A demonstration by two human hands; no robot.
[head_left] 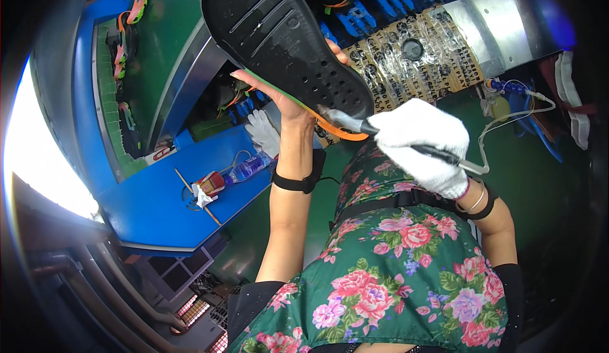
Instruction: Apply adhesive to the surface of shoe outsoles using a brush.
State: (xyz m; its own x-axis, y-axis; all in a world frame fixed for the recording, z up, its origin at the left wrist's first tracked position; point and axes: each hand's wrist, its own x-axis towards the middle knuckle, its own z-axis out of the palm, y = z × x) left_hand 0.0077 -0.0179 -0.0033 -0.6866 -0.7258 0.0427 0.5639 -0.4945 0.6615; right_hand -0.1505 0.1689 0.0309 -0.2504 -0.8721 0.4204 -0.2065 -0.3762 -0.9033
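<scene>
My bare left hand (288,106) is closed round a large black shoe sole (285,42), held up and tilted, with slots toward its far end and small holes near its closer end. An orange and green edge runs along its side. My right hand (422,143), in a white knitted glove, grips a pen-shaped brush tool (358,124) with a dark handle and a pale tail. The tool's tip meets the sole's edge at the near end. Fingertips of my left hand show beyond the sole's right side.
A blue table (152,207) at left bears a bottle (248,166), a red tin (210,183), a stick and a white glove (261,131). Brightly edged shoe parts (120,48) stand at upper left. A taped, cardboard-covered machine surface (419,54) lies ahead; a thin tube (485,146) loops at right.
</scene>
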